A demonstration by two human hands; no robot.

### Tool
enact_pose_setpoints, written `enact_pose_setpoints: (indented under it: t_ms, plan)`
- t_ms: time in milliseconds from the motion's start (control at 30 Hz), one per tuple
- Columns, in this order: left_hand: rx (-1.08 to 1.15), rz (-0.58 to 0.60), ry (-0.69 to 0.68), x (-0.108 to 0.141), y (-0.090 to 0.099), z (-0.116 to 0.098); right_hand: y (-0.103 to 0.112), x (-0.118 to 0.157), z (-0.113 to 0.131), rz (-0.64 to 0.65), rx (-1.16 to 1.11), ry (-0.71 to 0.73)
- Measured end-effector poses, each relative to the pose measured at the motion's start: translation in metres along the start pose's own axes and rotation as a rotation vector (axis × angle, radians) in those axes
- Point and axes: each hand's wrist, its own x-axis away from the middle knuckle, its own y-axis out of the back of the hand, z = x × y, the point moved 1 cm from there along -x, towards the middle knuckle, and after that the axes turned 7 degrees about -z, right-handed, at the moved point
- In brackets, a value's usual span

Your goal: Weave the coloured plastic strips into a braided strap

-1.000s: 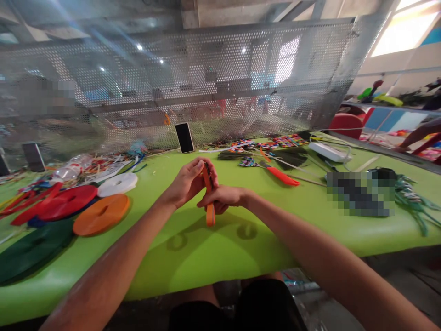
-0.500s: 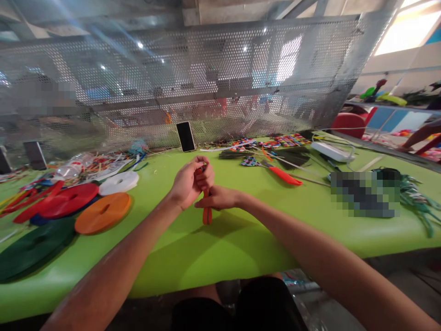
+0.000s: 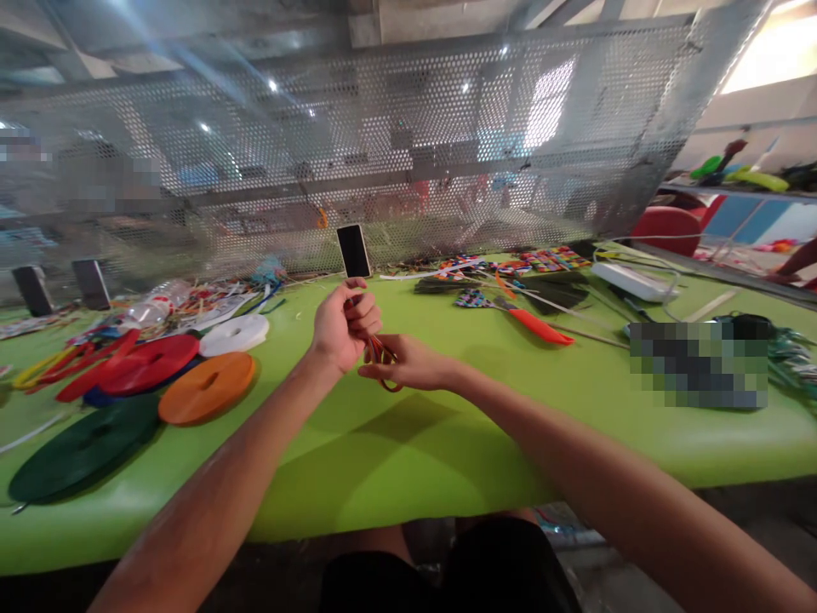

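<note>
Above the middle of the green tabletop [image 3: 357, 460], my left hand [image 3: 345, 328] is closed in a fist round the upper part of a bundle of thin looped strips [image 3: 381, 353]. The strips show orange, red, yellow and dark edges. Just below and to the right, my right hand [image 3: 418, 362] grips the lower part of the same bundle between thumb and fingers. A loop of it hangs out under the right thumb. What sits inside the left fist is hidden by the fingers.
To the left lie flat rolls of strip: orange [image 3: 210, 390], dark green [image 3: 82, 451], red [image 3: 150, 364] and white [image 3: 235, 335]. A phone [image 3: 354, 251] leans upright before a perforated metal screen [image 3: 408, 170]. Right of my hands lies an orange-red handle [image 3: 542, 327]; beyond it, a white power strip [image 3: 635, 283].
The bundle has turned: its long orange face hung below my right hand, and now a fan of thin edges and a loop show. My view has shifted slightly left.
</note>
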Motion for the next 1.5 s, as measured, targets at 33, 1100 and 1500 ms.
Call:
enact_pose_setpoints:
  t_ms: [33, 1100, 1500]
  plan:
    - [0.012, -0.019, 0.004, -0.002, 0.002, -0.002, 0.0, 0.0, -0.001, 0.044, -0.13, -0.025]
    - [0.026, 0.182, 0.021, -0.004, 0.006, -0.002, 0.003, -0.006, -0.019, 0.011, -0.813, -0.137]
    - [0.018, 0.133, 0.015, -0.008, 0.008, 0.0, 0.003, -0.006, -0.019, -0.025, -0.748, -0.181]
